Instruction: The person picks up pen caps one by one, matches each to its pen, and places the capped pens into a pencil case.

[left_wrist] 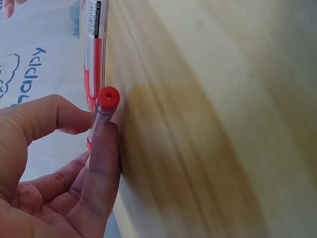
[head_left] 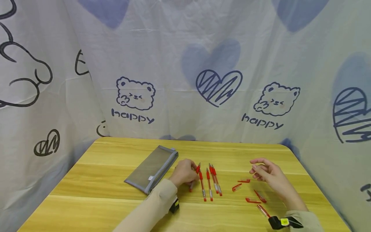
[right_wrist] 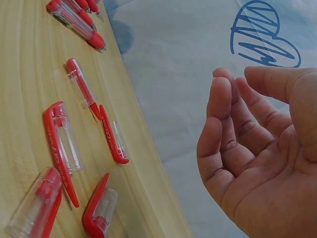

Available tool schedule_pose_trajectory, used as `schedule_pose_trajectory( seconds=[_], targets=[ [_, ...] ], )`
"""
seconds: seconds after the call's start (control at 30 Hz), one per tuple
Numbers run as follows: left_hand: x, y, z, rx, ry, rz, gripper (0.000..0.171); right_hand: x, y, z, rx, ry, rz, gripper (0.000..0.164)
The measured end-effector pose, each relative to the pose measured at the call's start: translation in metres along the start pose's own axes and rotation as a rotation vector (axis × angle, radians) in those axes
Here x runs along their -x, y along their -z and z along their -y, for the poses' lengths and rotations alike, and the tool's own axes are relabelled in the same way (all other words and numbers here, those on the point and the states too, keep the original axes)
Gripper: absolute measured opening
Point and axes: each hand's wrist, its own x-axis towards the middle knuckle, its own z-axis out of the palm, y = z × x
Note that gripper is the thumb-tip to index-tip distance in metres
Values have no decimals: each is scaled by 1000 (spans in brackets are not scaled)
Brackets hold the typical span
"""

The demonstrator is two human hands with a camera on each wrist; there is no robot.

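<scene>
My left hand pinches a red gel pen between thumb and fingers, beside the left end of a row of pens. In the left wrist view the pen's round red end faces the camera, with the rest partly hidden by my fingers. Several uncapped red pens lie side by side on the table, tips pointing away. To the right, my right hand hovers with loosely bent fingers and holds nothing. Below it are several clear pen caps with red clips, one of them this cap.
A grey mesh zip pencil case lies flat to the left of my left hand. The wooden table is bounded at the back and sides by a hanging white cloth with drawings.
</scene>
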Motion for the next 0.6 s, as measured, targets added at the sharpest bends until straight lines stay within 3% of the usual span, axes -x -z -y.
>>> schedule_pose_trajectory(
  seconds=[0.17, 0.6],
  targets=[
    [0, 5, 4, 87, 14, 33, 32, 0, -1, 0, 1, 6, -6, 35],
    [3, 8, 8, 152, 28, 43, 32, -2, 2, -8, -14, 14, 7, 36]
  ],
)
